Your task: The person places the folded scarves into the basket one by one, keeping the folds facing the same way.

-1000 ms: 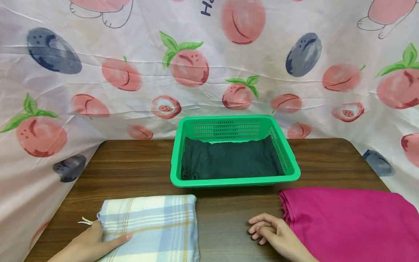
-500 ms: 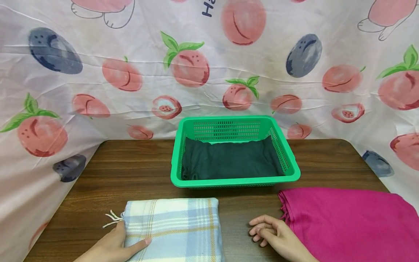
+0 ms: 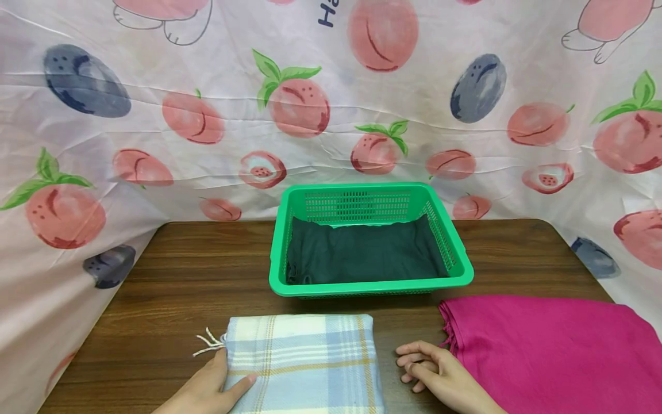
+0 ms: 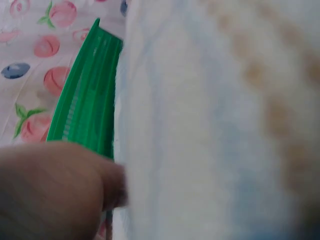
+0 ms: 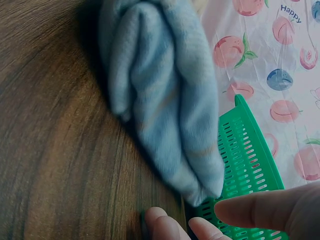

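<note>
My left hand point(image 3: 207, 388) grips the left edge of a folded plaid scarf point(image 3: 305, 362), cream and light blue with tan lines and a white fringe. Its thumb lies on top; the other fingers are hidden at the side or beneath. In the left wrist view the scarf point(image 4: 175, 120) fills the right side. My right hand point(image 3: 439, 374) hangs loosely curled and holds nothing, between this scarf and a folded magenta scarf point(image 3: 553, 351). The right wrist view shows the layered end of the plaid scarf point(image 5: 160, 100) near the right fingers point(image 5: 250, 210).
A green slotted basket point(image 3: 372, 287) stands at the back middle of the brown wooden table point(image 3: 207, 259). A dark folded cloth point(image 3: 367, 253) lies in it. Behind the table hangs a white curtain point(image 3: 227, 63) printed with fruit.
My left hand has moved to the right and brought the plaid scarf along, nearer to the right hand. The right hand, basket and magenta scarf have hardly moved.
</note>
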Available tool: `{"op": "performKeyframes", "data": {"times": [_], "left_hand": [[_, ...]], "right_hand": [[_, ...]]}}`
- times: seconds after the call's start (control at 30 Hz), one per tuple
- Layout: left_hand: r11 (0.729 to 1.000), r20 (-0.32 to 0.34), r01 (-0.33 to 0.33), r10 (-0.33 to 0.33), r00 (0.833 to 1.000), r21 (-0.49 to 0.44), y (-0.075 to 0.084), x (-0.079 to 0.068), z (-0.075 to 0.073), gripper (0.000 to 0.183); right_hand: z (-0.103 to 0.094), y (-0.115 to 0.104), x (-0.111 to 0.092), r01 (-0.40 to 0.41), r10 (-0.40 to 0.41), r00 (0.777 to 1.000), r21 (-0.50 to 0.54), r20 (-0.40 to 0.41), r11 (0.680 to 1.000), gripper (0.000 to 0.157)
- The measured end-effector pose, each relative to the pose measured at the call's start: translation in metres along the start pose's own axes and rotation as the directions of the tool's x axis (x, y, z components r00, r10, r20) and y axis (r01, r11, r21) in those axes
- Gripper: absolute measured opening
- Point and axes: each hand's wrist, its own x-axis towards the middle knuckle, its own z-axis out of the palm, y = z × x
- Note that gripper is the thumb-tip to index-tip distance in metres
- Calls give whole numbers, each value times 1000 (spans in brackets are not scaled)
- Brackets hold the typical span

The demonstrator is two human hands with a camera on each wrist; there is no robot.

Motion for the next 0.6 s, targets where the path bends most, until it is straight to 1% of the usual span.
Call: {"op": "performKeyframes", "data": {"times": [0.17,0.23,0.27,0.4,0.47,0.5,0.6], "left_hand": [[997,-58,-69,68,996,-16,5,-1,12,78],[996,-68,-87,86,994,-17,8,0,15,76],[997,-54,-66,63,997,-41,10,0,16,77],[993,-81,-97,92,993,-62,18,2,24,73],[992,-81,-83,75,994,-95,22,3,27,74],[990,-98,-111,102,990,-88,24,3,29,74],[985,-75,-88,78,994,-147,29,4,34,75]], "right_hand": [[1,-1,0,-14,13,1000,-33,-25,999,38],[2,-1,0,-12,11,1000,-36,-27,999,39],[2,-1,-1,-9,8,1000,-39,-28,999,40],[1,-1,0,2,-4,999,-49,-38,999,42],[0,-2,0,2,-5,999,-60,-51,998,42],[-1,-2,0,-3,-1,998,-63,-60,998,43],[-3,-2,-1,-59,52,993,-66,-103,996,47]]}}
